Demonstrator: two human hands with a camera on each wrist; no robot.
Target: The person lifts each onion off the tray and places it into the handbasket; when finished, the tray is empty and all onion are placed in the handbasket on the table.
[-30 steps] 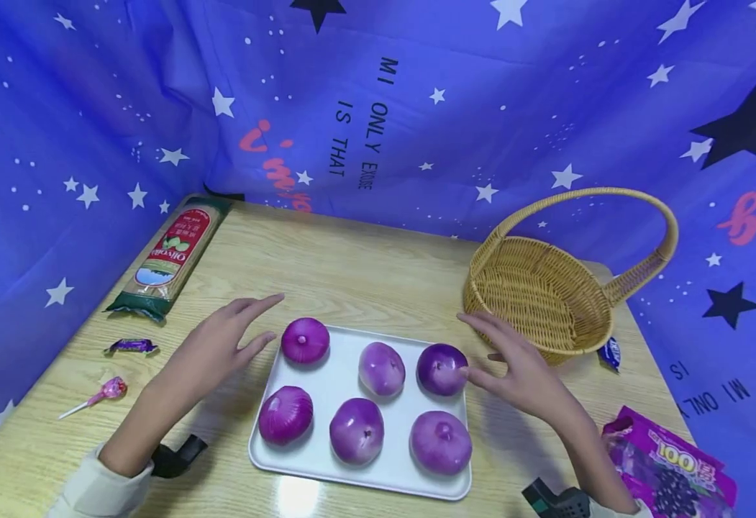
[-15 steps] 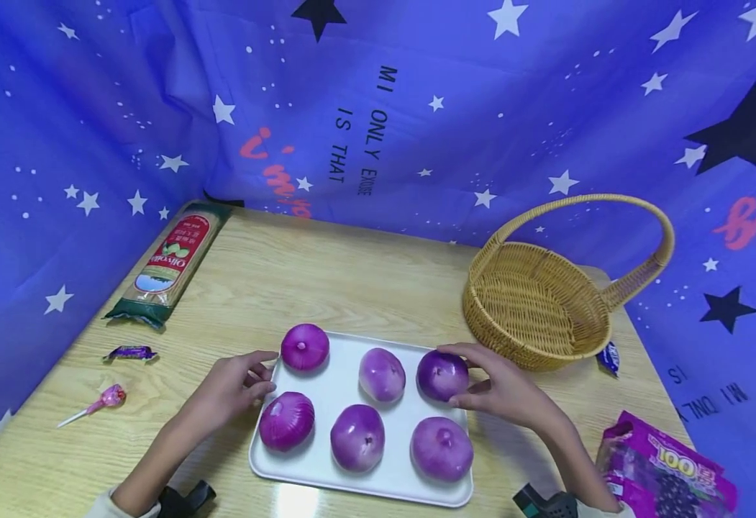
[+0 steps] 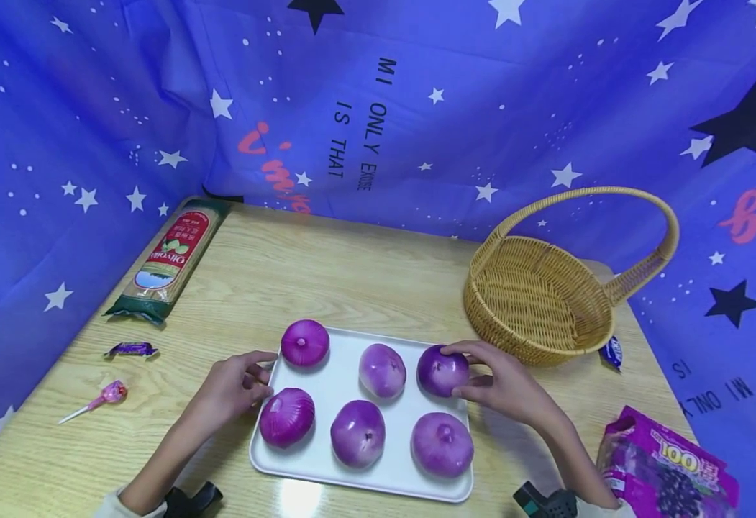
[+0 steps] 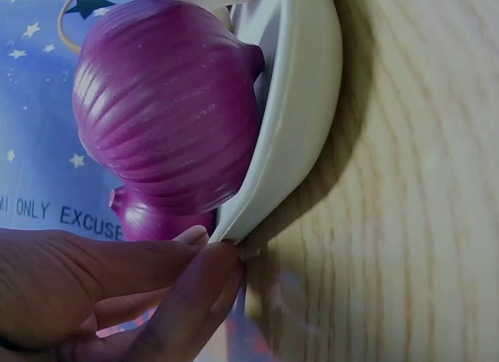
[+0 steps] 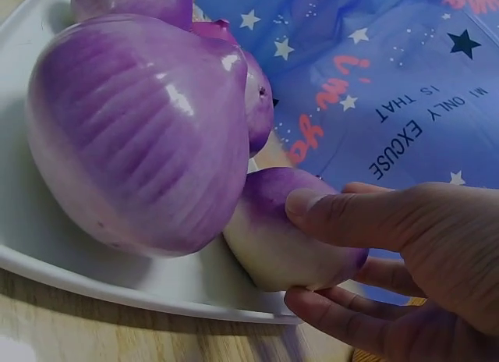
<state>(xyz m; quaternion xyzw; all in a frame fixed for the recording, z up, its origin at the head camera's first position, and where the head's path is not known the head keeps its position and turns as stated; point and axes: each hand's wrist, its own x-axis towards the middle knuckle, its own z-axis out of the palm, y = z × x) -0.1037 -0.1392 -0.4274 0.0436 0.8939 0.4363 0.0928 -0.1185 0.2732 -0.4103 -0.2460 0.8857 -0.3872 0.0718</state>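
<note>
A white tray (image 3: 335, 381) carries several purple onions in two rows. My left hand (image 3: 225, 388) is at the tray's left edge; in the left wrist view its thumb and fingers pinch the rim (image 4: 292, 120), close below a ridged onion (image 4: 168, 104). My right hand (image 3: 501, 385) holds the dark purple onion (image 3: 441, 373) at the tray's far right corner. From the right wrist view, the thumb lies on one side of this onion and the fingers on the other, over the tray's edge. A larger, paler onion (image 5: 140, 143) sits beside it.
Behind the right hand stands a wicker basket (image 3: 526, 288) with a tall handle. A purple grape candy bag (image 3: 669, 467) and a blue wrapper (image 3: 611, 353) lie right. On the left are a noodle pack (image 3: 170, 259), a wrapped candy (image 3: 131, 350) and a lollipop (image 3: 112, 393).
Both hands have come down from above the tray: the left took hold of its left rim, the right took hold of the dark onion. Over the last half second they barely moved.
</note>
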